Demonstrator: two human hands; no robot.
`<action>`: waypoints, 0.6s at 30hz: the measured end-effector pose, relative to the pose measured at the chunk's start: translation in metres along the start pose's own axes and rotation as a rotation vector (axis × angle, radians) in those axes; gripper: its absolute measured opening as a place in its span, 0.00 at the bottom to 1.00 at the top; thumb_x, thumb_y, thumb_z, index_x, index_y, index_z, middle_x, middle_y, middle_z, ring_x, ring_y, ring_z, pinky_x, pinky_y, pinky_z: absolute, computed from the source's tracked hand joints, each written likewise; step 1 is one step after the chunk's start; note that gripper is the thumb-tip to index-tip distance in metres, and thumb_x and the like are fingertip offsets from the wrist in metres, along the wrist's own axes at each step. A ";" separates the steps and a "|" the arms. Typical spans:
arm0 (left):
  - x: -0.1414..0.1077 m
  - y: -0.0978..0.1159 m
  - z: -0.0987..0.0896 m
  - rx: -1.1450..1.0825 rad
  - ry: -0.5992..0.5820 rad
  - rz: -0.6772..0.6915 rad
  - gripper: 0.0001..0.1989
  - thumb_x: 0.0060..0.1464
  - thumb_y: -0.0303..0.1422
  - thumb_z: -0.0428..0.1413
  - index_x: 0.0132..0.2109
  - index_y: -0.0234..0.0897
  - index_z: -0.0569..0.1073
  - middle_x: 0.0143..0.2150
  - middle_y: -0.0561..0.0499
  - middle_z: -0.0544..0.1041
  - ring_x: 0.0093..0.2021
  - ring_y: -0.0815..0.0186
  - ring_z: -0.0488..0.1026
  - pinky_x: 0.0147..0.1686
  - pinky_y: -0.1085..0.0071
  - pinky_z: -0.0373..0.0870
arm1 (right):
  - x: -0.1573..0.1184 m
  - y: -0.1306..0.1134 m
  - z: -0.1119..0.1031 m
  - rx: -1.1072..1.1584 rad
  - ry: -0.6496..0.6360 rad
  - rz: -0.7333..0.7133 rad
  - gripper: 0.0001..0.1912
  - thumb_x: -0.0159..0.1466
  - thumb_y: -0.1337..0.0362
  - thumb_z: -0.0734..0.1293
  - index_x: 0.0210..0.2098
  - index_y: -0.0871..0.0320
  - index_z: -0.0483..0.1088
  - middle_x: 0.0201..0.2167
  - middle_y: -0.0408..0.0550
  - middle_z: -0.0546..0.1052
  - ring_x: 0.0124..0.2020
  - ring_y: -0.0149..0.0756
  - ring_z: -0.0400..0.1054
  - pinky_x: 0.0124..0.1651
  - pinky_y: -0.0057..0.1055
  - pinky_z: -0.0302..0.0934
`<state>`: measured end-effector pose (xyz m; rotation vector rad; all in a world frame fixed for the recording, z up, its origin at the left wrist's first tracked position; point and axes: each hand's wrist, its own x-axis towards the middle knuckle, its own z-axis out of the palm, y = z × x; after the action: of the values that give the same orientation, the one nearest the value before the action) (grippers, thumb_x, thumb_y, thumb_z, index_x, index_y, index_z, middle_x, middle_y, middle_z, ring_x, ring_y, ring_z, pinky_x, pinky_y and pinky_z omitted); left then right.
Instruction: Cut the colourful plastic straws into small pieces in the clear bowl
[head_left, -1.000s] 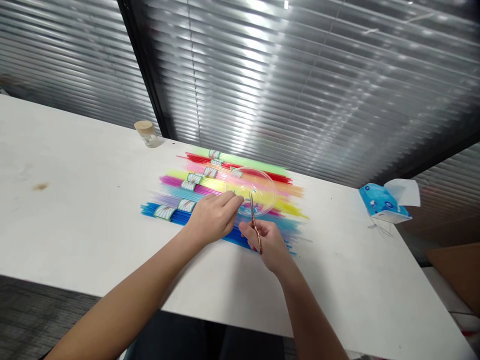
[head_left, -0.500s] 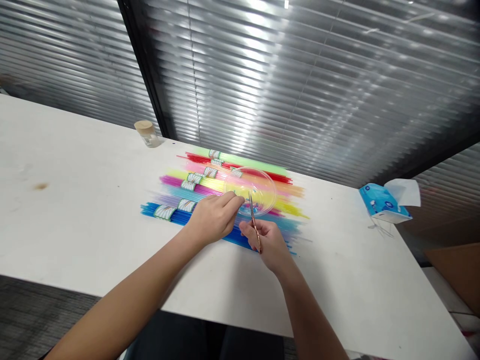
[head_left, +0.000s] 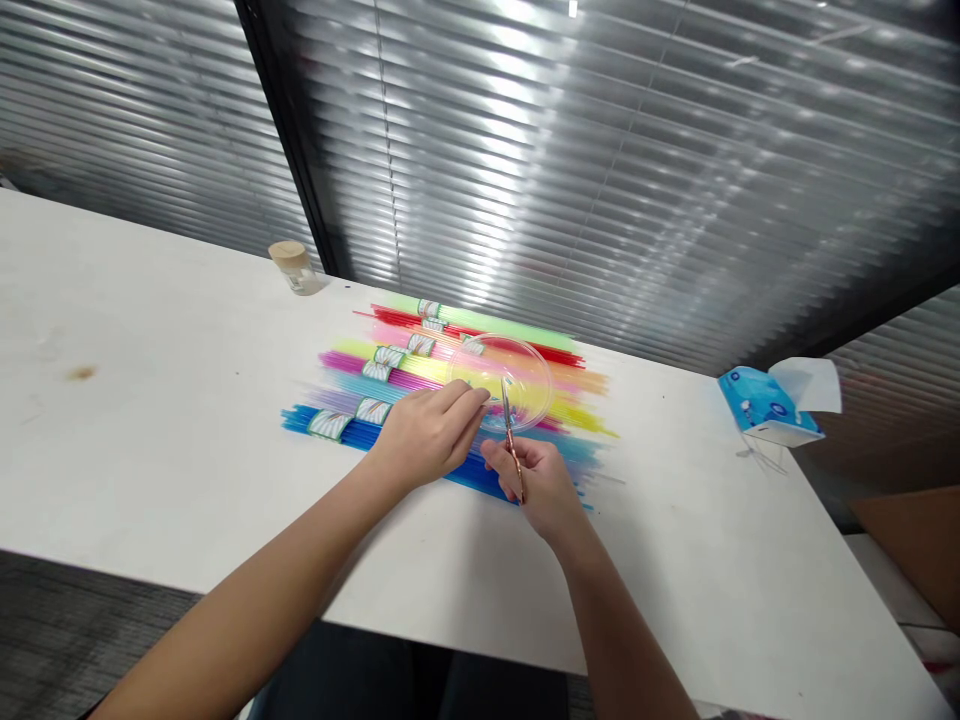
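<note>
My right hand (head_left: 541, 488) is closed around the handles of a pair of copper-coloured scissors (head_left: 511, 440), whose blades point away over a clear round bowl (head_left: 538, 378). Just left of the blades, my left hand (head_left: 429, 432) is pinched shut above the bowl's near edge. A tiny piece shows at its fingertips, too small to name. Small coloured bits lie in the bowl. Under bowl and hands are spread bundles of thin coloured sticks, among them a blue bundle (head_left: 480, 474), a red bundle (head_left: 559, 354) and a pale green bundle (head_left: 510, 325), with paper bands around them.
A small jar with a wooden lid (head_left: 292, 268) stands at the table's back left. On the right sits a blue tissue box (head_left: 772, 405) with a tissue sticking out. Metal blinds (head_left: 480, 150) rise behind the white table (head_left: 150, 420).
The scissors in my right hand have shifted slightly to the right, their blades tilting a little. My left hand has hardly moved.
</note>
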<state>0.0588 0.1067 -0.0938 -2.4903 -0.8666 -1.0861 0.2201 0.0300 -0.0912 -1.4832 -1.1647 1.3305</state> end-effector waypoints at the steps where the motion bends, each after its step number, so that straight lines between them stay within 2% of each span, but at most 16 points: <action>1: 0.000 0.000 0.000 -0.006 0.006 0.002 0.09 0.66 0.31 0.48 0.44 0.35 0.72 0.34 0.50 0.78 0.27 0.71 0.72 0.25 0.74 0.65 | 0.000 0.000 0.000 -0.003 0.002 -0.001 0.29 0.57 0.37 0.70 0.24 0.58 0.66 0.16 0.38 0.58 0.20 0.28 0.47 0.25 0.29 0.43; 8: 0.001 -0.001 -0.002 -0.027 0.039 -0.028 0.06 0.62 0.30 0.51 0.42 0.35 0.72 0.35 0.50 0.77 0.28 0.69 0.72 0.25 0.73 0.64 | -0.001 -0.001 -0.002 0.038 0.012 -0.026 0.28 0.59 0.39 0.69 0.23 0.58 0.65 0.16 0.38 0.59 0.20 0.28 0.49 0.25 0.29 0.42; 18: 0.000 -0.001 0.000 -0.046 0.046 -0.004 0.06 0.62 0.26 0.49 0.42 0.36 0.70 0.35 0.51 0.77 0.28 0.70 0.71 0.26 0.74 0.64 | 0.001 0.002 -0.001 0.037 0.003 -0.018 0.26 0.59 0.41 0.71 0.25 0.57 0.64 0.17 0.37 0.56 0.22 0.29 0.46 0.25 0.30 0.40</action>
<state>0.0582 0.1072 -0.0935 -2.4910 -0.8433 -1.1720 0.2212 0.0302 -0.0929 -1.4452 -1.1431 1.3304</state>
